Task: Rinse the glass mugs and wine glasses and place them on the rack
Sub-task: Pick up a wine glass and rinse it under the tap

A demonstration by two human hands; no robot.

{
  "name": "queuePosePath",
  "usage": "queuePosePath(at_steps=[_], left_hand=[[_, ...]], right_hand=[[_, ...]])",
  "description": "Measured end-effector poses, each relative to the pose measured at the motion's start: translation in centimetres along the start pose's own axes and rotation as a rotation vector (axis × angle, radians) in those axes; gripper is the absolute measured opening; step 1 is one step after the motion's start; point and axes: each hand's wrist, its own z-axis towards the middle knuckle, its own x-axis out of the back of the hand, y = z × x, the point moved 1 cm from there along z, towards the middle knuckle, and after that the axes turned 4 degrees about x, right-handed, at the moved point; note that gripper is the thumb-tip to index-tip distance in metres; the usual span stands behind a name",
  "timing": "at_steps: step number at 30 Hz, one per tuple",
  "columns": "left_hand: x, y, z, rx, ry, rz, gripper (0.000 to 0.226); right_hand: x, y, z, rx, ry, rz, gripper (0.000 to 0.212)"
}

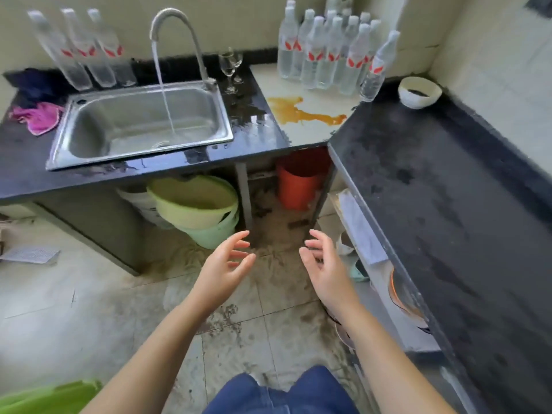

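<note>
Two clear wine glasses (230, 67) stand upright on the wet black counter just right of the tap (176, 34), behind the steel sink (59, 138). Water runs from the tap into the sink basin. My left hand (227, 264) and my right hand (322, 264) hover low in front of me over the floor, palms facing each other, fingers loosely spread, holding nothing. Both are well below and in front of the counter edge. No glass mug and no rack is in view.
Several water bottles (331, 52) crowd the back right; three more (83, 52) stand left of the tap. An orange spill (298, 113) stains the pale counter. A white bowl (419, 92), pink cloth (38, 116), green basins (197, 204) and red bucket (298, 180) sit around.
</note>
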Motion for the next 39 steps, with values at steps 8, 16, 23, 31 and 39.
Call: queuePosePath(at_steps=[8,16,23,31,39], left_hand=[[7.9,-4.7,7.2,0.072,0.184,-0.036,0.041],[15.1,-5.2,19.9,0.097,0.326,-0.081,0.040],[19.6,-5.5,30.2,0.098,0.267,-0.145,0.042],[23.3,-7.3,44.5,0.000,0.031,-0.068,0.038],[21.7,-5.4,56.8,-0.126,-0.237,0.157,0.046]], right_hand=[[-8.6,-3.5,11.8,0.091,-0.179,-0.015,0.041],[-13.7,-8.3,27.4,0.161,-0.307,-0.052,0.043],[-17.8,-11.4,37.9,0.157,-0.318,-0.054,0.043],[-20.7,-12.1,47.2,-0.020,-0.079,-0.025,0.042],[-19.5,-12.0,58.7,-0.087,0.135,-0.130,0.039]])
